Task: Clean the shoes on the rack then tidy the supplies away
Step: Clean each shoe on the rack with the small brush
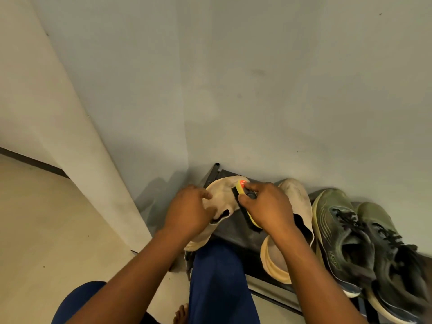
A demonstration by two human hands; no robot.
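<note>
Low in the middle of the frame, my left hand [187, 212] grips a cream slip-on shoe [222, 197], fingers curled over its upper, holding it above the left end of the dark metal shoe rack [236, 232]. My right hand [268, 208] clutches a yellow-backed brush with black bristles [243, 206], bristles against that shoe's side. The matching cream shoe [297, 206] lies on the rack just right of my wrist, beside two olive-green laced sneakers [350, 235] at lower right.
</note>
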